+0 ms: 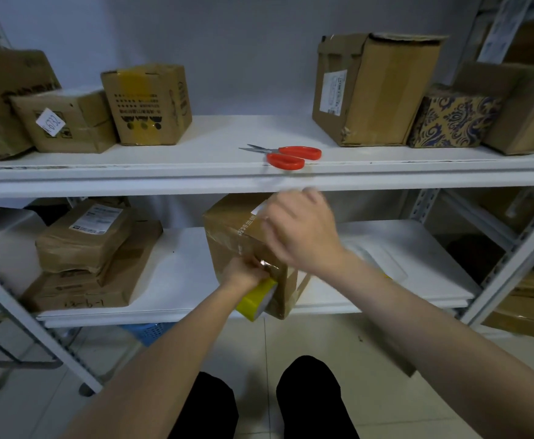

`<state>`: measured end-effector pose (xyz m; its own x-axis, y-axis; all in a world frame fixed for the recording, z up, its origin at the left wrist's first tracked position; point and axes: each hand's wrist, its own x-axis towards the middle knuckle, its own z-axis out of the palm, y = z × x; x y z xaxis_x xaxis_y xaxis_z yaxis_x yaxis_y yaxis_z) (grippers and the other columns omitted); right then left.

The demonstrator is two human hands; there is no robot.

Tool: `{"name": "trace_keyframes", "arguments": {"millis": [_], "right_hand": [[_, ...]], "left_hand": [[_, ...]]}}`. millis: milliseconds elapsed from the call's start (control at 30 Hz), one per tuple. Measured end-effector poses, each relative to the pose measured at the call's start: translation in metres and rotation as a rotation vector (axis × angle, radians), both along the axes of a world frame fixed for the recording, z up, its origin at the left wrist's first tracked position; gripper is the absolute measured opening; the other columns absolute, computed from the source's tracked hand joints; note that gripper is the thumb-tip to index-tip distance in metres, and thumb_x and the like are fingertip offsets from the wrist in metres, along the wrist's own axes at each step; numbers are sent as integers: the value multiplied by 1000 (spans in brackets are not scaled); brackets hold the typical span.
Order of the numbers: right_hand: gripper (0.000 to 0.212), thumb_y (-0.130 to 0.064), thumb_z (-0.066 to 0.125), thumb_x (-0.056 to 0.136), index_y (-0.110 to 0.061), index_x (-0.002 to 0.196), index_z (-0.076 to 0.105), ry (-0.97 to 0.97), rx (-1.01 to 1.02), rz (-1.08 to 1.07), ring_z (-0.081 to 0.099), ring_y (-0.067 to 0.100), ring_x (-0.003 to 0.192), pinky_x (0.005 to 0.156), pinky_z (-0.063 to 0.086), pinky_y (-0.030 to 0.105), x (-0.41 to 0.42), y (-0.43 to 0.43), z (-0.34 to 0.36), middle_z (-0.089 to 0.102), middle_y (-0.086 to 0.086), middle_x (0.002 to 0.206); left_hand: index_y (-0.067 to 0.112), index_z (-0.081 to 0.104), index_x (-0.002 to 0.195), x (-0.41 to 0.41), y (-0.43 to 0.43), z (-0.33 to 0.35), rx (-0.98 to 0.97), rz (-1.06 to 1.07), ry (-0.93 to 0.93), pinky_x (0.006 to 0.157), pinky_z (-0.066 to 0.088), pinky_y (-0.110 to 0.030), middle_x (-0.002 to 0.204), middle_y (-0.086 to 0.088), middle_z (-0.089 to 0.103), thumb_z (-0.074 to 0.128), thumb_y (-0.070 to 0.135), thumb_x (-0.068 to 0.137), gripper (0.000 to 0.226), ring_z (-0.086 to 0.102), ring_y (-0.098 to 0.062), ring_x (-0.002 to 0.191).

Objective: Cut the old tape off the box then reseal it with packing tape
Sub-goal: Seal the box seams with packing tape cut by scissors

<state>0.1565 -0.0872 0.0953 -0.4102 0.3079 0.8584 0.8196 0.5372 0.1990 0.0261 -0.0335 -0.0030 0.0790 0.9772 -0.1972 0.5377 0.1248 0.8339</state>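
On the lower shelf (177,270), at its front edge, the box (227,245) is standing with its near bottom corner hanging out past the lip, and everything else is best placed from it. The person's left hand (243,274) is pressing against the box's near face, low down, with its fingers (253,264) curled tight and bunched together. They are gripping a yellow tape roll (254,299) that is sitting just below the hand, touching the box's bottom edge, and pinching a shiny, crinkled strip of tape (270,267) against the cardboard. The left forearm is reaching up from below the box, the wrist bent in toward it. The right hand (300,232) is lying over the box's top right edge, back of the hand facing up, knuckles toward the shelf above. It is too blurred for me to tell whether its fingers are spread or pressed together, or how firmly they are touching the top. The right arm is coming in from the box's right, angled across and above the near corner. Above the box, on the upper shelf (196,160), red-handled scissors (286,155) are lying near the front lip, blades pointing left. To the box's left, a stack of brown parcels (91,248) is resting on the same shelf.
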Motion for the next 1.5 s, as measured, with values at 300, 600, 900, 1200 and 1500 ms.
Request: {"name": "trace_keyframes", "arguments": {"millis": [300,600,900,1200,1500], "right_hand": [[60,-58,37,92,-11,125,55,235,-682,-643,44,30,122,99,35,44,12,43,79,54,10,129],[62,-73,58,75,-15,97,56,146,-862,-741,58,20,82,64,42,30,17,44,112,58,-1,83],[37,-49,66,82,-13,77,58,464,-1460,55,43,10,50,50,33,20,47,-11,46,62,4,64],[69,-77,48,61,-13,87,51,209,-1925,80,41,12,68,64,39,21,88,-37,-17,58,3,80],[82,-96,49,44,-19,74,45,196,-2190,-1,34,10,56,60,31,24,89,-32,-56,55,1,71]], "left_hand": [[23,59,72,0,5,-7,-110,25,-45,96,46,-37,92,-3,59,67,8,78,17,55,-26,104],[8,67,103,-1,4,-1,-183,-4,-107,94,48,-36,102,-10,60,64,8,84,19,57,-26,103],[12,66,82,-3,3,-8,-168,46,-193,85,45,-32,96,-11,61,65,5,83,8,55,-23,93],[19,67,77,-8,2,-14,-169,57,-265,98,46,-33,105,-7,65,67,12,86,12,58,-24,105],[12,63,90,-9,-4,-9,-165,51,-251,75,43,-24,87,-2,56,62,12,89,1,51,-15,84]]}}
